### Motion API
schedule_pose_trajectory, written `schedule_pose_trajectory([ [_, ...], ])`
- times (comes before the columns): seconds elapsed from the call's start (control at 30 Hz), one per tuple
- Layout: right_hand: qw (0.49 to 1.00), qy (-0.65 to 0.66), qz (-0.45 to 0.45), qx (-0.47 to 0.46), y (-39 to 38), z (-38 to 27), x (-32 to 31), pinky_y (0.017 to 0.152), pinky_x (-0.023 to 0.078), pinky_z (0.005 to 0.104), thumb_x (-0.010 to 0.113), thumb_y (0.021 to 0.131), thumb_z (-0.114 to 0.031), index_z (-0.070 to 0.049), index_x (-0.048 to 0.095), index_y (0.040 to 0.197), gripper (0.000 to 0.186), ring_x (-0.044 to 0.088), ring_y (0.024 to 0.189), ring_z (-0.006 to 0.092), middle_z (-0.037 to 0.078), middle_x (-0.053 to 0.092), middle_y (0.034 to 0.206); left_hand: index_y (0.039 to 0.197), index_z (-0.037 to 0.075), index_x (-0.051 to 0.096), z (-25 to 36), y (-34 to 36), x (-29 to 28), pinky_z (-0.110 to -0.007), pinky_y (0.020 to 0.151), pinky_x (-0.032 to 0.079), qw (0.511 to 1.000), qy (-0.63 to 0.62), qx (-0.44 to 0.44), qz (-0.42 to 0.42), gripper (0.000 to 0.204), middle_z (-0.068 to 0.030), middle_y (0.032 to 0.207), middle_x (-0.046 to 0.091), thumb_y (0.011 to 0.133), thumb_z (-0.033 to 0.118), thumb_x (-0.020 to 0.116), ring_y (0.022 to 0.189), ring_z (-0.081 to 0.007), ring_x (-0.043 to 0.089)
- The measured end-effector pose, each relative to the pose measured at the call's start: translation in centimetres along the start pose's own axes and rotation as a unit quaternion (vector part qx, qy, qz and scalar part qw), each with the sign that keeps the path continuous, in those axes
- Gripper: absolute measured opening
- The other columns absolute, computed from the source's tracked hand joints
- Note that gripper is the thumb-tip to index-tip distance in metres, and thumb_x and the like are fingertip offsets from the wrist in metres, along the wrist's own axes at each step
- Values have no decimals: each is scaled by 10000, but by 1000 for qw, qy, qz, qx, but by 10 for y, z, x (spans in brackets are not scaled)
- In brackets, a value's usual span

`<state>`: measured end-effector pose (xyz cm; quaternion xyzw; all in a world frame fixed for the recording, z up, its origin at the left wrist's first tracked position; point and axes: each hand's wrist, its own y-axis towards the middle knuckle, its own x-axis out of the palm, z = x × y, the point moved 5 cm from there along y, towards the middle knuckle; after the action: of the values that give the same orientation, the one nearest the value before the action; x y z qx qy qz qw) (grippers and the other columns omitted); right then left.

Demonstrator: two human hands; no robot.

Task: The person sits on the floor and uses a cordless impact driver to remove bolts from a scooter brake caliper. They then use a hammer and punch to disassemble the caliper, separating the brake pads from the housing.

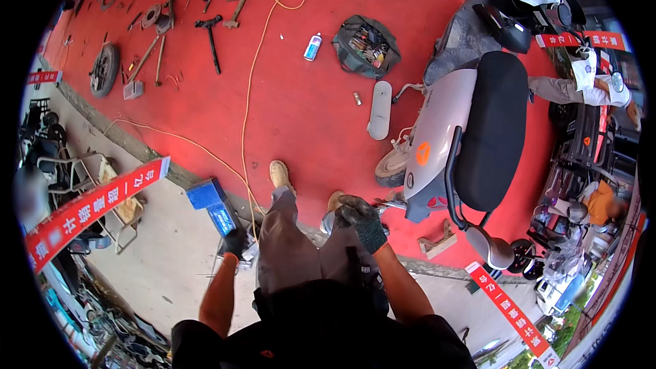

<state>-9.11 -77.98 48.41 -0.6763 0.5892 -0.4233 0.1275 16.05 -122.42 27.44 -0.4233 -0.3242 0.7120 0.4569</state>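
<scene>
Workwear in black and grey, with dark gloves and tan shoes.
The top [321, 324] is black, with loose short sleeves [195, 343] that leave the forearms bare; a small red-orange mark [266, 354] sits on its front, near the lower edge of the view. The trousers [288, 249] are plain grey, long and creased at the knees, with a black patch [353, 260] on the right thigh, too small to make out. The left glove [235, 240] looks nearly black, edged in orange at the wrist; the right glove [361, 220] is dark grey with a speckled grey-green cuff [371, 236]. The shoes [279, 174] are tan with rounded toes.
</scene>
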Motion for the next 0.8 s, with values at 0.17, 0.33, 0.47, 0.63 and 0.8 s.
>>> schedule_pose_trajectory([
  [0.17, 998, 31, -45, 17, 32, 6, 65, 740, 552, 360, 694, 988, -188, -35, 660, 1261, 314, 685, 834, 213, 92, 699, 968, 1053, 81, 697, 248, 38, -67, -287, 522, 511, 997, 26, 69, -13, 181, -41, 822, 691, 988, 246, 658, 592, -138, 628],
  [0.33, 919, -360, -29, -160, 80, -17, 87, 878, 565, 410, 708, 971, -291, -89, 665, 1260, 355, 720, 961, 324, 180, 735, 1080, 845, 78, 646, 327, 25, -117, -334, 517, 497, 963, 256, -6, -88, 217, -54, 704, 636, 949, 265, 613, 566, -168, 613],
  [0.47, 940, -326, 17, -102, 133, -75, 55, 895, 562, 372, 700, 976, -252, -79, 674, 1247, 322, 726, 976, 281, 153, 744, 1034, 896, 78, 663, 343, -46, -136, -328, 517, 508, 959, 277, -37, -46, 203, -56, 729, 662, 957, 268, 628, 567, -164, 632],
  [0.63, 962, -243, 82, -88, 219, -172, 14, 881, 557, 343, 674, 1002, -188, -57, 676, 1242, 273, 698, 982, 204, 101, 734, 1093, 979, 90, 677, 375, -74, -108, -283, 488, 484, 989, 90, -22, 112, 118, -26, 744, 648, 928, 195, 690, 551, -137, 595],
  [0.8, 977, -187, 98, -31, 290, -216, -31, 892, 563, 339, 697, 973, -173, -51, 677, 1246, 300, 722, 991, 190, 120, 749, 1060, 1176, -8, 678, 512, 10, 16, -312, 833, 546, 981, 86, 168, 39, 243, -52, 1039, 706, 957, 99, 689, 916, -155, 649],
])
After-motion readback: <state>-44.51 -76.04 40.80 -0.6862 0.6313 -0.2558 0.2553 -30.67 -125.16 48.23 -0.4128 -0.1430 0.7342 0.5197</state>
